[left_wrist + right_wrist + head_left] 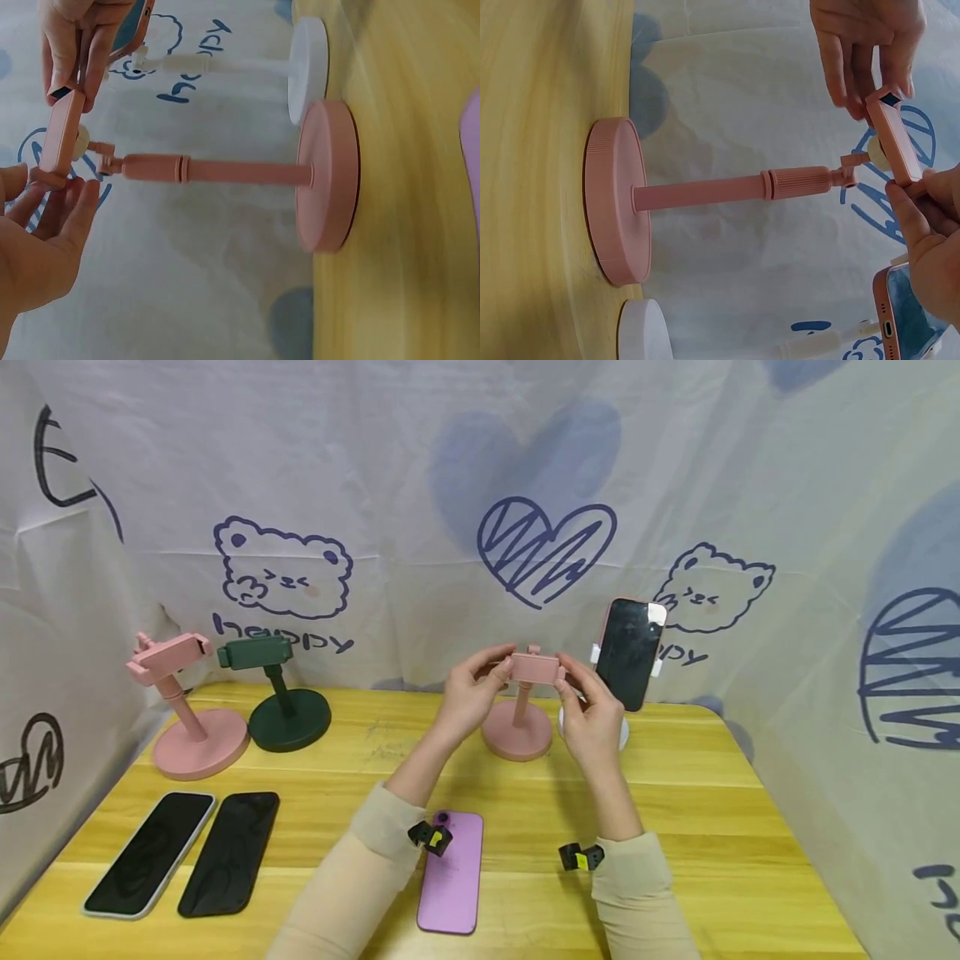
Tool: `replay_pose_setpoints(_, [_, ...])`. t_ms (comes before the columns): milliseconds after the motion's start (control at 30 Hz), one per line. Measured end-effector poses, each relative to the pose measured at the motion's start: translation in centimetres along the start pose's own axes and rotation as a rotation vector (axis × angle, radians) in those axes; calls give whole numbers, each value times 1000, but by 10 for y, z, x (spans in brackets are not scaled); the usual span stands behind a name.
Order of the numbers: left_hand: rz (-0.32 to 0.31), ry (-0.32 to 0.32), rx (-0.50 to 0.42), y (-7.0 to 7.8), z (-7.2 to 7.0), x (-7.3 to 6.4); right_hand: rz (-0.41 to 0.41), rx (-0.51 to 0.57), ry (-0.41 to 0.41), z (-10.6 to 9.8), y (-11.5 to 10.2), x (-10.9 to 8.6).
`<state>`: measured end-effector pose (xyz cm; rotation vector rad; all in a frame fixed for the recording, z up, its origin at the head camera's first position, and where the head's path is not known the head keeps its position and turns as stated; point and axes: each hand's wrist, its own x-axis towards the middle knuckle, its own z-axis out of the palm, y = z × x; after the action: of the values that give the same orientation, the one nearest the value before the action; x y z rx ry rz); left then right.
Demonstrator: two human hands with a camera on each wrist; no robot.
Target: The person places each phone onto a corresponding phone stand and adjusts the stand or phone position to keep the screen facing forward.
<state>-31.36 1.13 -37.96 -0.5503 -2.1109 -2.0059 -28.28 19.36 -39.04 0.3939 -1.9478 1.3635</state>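
Note:
A pink phone stand [517, 739] stands upright near the back edge of the table, its clamp head [535, 668] level between both hands. My left hand [472, 693] pinches the clamp's left end, thumb in front and fingers behind. At the opposite end, my right hand [592, 714] grips the clamp between thumb and fingers. Seen from the left wrist, the pink column [247, 172] rises from its round base [330, 176]. The right wrist view shows the clamp's long face [900, 146] with no phone in it.
Behind my right hand, a white stand [624, 735] holds a dark-screened phone [632, 652]. Another pink stand [201, 743] and a green stand [288, 720] occupy the back left. A light-edged phone [150, 856], a black phone [229, 853] and a purple phone [452, 885] lie nearer the front.

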Motion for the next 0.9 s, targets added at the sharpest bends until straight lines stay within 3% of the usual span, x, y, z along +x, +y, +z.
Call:
replay_pose_setpoints(100, [30, -19, 116, 4, -10, -3, 10, 12, -8, 0, 0, 0])
replay_pose_setpoints(233, [76, -60, 196, 10, -27, -11, 18, 18, -13, 1, -1, 1])
replay_pose_setpoints(567, [155, -205, 485, 13, -65, -43, 13, 24, 2, 1, -1, 1])
replay_pose_setpoints(767, [217, -289, 656, 12, -75, -66, 27, 18, -7, 0, -1, 1])
replay_pose_setpoints(900, [188, -385, 755, 10, -74, -81, 39, 18, -17, -1, -1, 0])
